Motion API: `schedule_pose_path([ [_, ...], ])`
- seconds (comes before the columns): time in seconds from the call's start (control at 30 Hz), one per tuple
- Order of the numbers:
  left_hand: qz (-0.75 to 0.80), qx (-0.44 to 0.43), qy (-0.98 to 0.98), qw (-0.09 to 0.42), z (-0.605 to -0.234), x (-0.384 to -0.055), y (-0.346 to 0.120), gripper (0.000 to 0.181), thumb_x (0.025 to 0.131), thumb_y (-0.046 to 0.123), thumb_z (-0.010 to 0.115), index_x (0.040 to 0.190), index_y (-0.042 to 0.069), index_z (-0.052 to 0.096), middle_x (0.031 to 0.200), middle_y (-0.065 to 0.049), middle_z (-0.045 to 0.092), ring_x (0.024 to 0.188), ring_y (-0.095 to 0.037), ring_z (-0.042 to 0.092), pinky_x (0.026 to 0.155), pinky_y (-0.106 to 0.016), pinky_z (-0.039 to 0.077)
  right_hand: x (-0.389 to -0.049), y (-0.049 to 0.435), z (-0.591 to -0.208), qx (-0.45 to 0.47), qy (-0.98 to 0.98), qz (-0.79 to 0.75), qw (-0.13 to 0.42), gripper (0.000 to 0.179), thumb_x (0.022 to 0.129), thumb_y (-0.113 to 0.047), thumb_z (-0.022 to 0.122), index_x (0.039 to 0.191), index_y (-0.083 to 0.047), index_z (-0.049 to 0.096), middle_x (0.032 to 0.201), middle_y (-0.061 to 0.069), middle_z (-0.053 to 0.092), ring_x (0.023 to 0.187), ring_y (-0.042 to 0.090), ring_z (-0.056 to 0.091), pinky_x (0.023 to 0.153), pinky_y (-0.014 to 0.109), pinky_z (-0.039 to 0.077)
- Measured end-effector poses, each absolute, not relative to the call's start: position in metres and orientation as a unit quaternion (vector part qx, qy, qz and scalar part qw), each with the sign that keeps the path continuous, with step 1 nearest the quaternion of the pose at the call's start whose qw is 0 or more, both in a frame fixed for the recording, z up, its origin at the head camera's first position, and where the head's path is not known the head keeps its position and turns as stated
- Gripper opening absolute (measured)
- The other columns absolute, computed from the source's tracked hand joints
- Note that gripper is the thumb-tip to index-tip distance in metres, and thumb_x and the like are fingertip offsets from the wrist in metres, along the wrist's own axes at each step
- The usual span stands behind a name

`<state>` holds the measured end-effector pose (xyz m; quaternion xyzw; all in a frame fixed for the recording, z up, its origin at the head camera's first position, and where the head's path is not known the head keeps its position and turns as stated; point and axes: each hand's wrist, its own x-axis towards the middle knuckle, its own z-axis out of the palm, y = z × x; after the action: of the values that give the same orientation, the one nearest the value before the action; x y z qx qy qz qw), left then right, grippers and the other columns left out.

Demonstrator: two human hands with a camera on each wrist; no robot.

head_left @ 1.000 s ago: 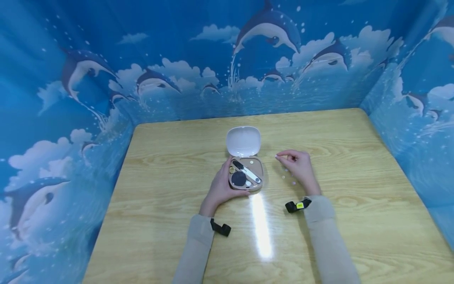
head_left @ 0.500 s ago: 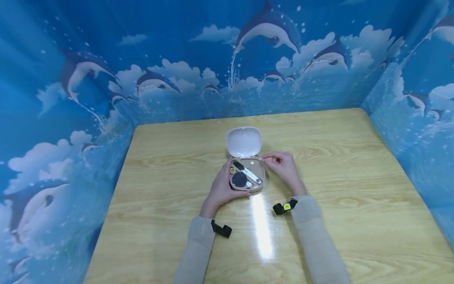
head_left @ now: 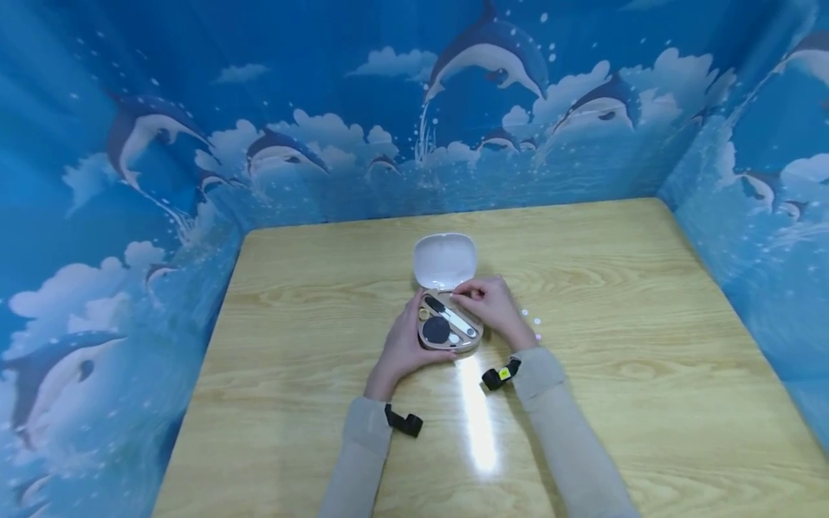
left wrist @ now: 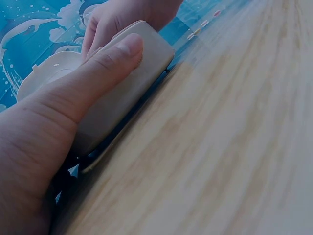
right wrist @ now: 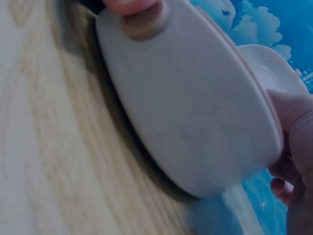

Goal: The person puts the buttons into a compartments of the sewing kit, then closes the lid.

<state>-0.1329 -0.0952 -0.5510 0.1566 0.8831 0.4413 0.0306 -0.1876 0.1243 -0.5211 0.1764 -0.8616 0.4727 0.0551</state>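
A small sewing-kit case (head_left: pixel 477 341) stands on the table, its white lid (head_left: pixel 445 259) tipped up at the back. My left hand (head_left: pixel 406 340) grips it from the left, thumb along the front; the right wrist view has that thumb on a round tan knob (right wrist: pixel 146 22). Inside lie a white tool (head_left: pixel 458 320) with a black end, a dark disc (head_left: pixel 436 330) and a gold ring-shaped piece (head_left: pixel 424 314). Over the back right compartment, my right hand (head_left: pixel 489 303) pinches a tiny white button (head_left: pixel 452 296) between thumb and forefinger; the fingers partly hide that compartment.
Three small pale buttons (head_left: pixel 537 321) lie on the wooden table (head_left: pixel 648 324) right of my right hand. A blue curtain (head_left: pixel 363 108) with dolphins rises behind the table and at both sides. Each wrist wears a black camera.
My right hand has come left from beside the case to over its back right compartment, carrying the button. My left hand stays on the case.
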Motion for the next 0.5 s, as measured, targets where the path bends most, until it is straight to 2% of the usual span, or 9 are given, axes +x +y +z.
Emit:
schedule_pose_path([
  [0.1, 0.442, 0.158, 0.882, 0.031, -0.551, -0.134, -0.096, 0.143, 0.052, 0.069, 0.088, 0.159, 0.036, 0.0, 0.162, -0.002, 0.025, 0.144, -0.027, 0.031, 0.116, -0.052, 0.029, -0.19, 0.12, -0.521, 0.187, -0.872, 0.448, 0.065, 0.011, 0.083, -0.022, 0.082, 0.09, -0.014, 0.079, 0.054, -0.009, 0.045, 0.052, 0.011, 0.04, 0.077, 0.036, 0.037],
  [0.23, 0.443, 0.158, 0.882, 0.032, -0.551, -0.134, -0.097, 0.142, 0.051, 0.07, 0.087, 0.159, 0.037, 0.0, 0.162, 0.0, 0.024, 0.145, -0.024, 0.03, 0.116, -0.05, 0.028, -0.19, 0.116, -0.518, 0.194, -0.885, 0.417, 0.075, 0.012, 0.081, -0.022, 0.083, 0.089, -0.013, 0.079, 0.054, -0.01, 0.045, 0.053, 0.012, 0.04, 0.073, 0.035, 0.035],
  [0.5, 0.444, 0.159, 0.881, 0.025, -0.553, -0.134, -0.1, 0.143, 0.051, 0.069, 0.088, 0.159, 0.035, 0.001, 0.162, -0.001, 0.025, 0.144, -0.027, 0.031, 0.115, -0.052, 0.03, -0.19, 0.109, -0.519, 0.2, -0.897, 0.386, 0.086, 0.013, 0.081, -0.024, 0.083, 0.088, -0.014, 0.08, 0.054, -0.01, 0.047, 0.053, 0.01, 0.04, 0.072, 0.034, 0.036],
])
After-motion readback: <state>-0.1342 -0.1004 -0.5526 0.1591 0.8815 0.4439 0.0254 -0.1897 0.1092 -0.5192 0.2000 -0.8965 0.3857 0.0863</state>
